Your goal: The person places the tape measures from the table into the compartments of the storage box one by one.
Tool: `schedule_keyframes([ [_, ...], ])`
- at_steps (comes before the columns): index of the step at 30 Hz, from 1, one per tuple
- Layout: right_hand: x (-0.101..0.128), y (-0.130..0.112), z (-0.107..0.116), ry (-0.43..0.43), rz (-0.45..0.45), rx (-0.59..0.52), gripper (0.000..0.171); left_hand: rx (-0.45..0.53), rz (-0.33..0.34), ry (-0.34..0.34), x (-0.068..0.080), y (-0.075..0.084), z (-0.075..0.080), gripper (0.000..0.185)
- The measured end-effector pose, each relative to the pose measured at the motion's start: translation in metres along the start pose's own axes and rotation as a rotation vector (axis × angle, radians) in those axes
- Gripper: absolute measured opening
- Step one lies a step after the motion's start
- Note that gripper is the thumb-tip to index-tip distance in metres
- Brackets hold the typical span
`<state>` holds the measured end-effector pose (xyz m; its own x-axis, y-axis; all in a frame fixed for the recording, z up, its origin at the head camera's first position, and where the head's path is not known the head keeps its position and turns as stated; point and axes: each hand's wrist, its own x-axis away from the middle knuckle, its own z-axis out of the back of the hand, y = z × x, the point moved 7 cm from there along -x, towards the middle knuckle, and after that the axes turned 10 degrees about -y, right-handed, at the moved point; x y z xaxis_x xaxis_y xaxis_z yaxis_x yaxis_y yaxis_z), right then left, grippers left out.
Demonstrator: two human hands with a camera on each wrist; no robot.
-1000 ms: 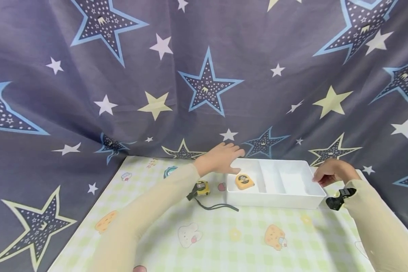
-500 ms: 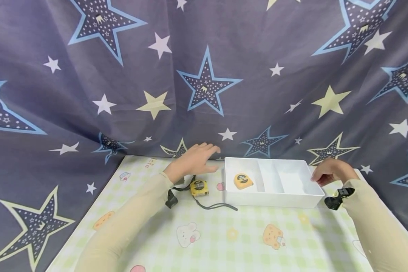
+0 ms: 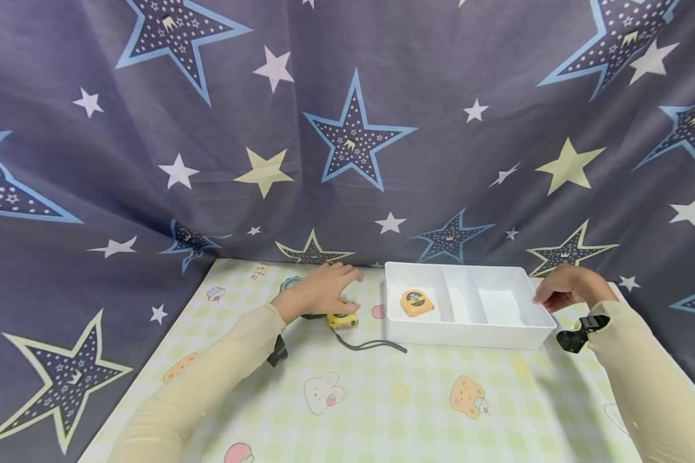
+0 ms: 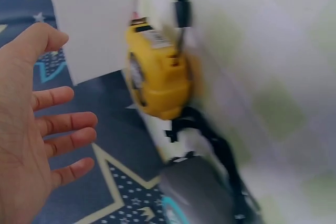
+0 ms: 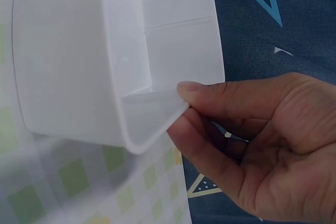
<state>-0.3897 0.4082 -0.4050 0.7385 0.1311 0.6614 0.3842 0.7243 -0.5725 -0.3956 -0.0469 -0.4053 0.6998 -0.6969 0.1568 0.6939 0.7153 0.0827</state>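
Observation:
My left hand (image 3: 320, 291) hovers over a yellow tape measure (image 3: 345, 320), its fingers spread and holding nothing. The left wrist view shows that yellow tape measure (image 4: 160, 80) beside the hand, with a black wrist strap. A grey and teal tape measure (image 4: 195, 187) lies next to it, mostly hidden by the hand in the head view. My right hand (image 3: 573, 286) pinches the right end wall of a white divided box (image 3: 469, 334) between thumb and fingers, as the right wrist view shows. Another yellow tape measure (image 3: 417, 303) rests in the box's left compartment.
Behind the table hangs a dark curtain (image 3: 237, 212) with a star print. The checked tablecloth (image 3: 394, 418) covers the tabletop. A black strap (image 3: 373, 345) trails from the yellow tape measure toward the box's front left corner.
My left hand has moved left, from above the box's left compartment to over the tape measures outside it. The right hand keeps its pinch on the box wall.

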Motion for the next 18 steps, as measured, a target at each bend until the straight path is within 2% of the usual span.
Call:
schedule_keyframes([
  [3,0.000,0.000,-0.001,-0.007,-0.006,0.001,0.017,-0.031,-0.016,0.002,0.004,-0.002,-0.011,0.062],
  [10,-0.001,0.001,0.001,-0.011,-0.006,-0.008,0.017,-0.081,-0.003,0.003,0.008,-0.006,-0.029,0.066],
  [18,-0.003,-0.001,0.000,-0.009,-0.004,-0.010,0.016,-0.095,0.011,-0.012,0.012,-0.009,-0.034,0.067],
])
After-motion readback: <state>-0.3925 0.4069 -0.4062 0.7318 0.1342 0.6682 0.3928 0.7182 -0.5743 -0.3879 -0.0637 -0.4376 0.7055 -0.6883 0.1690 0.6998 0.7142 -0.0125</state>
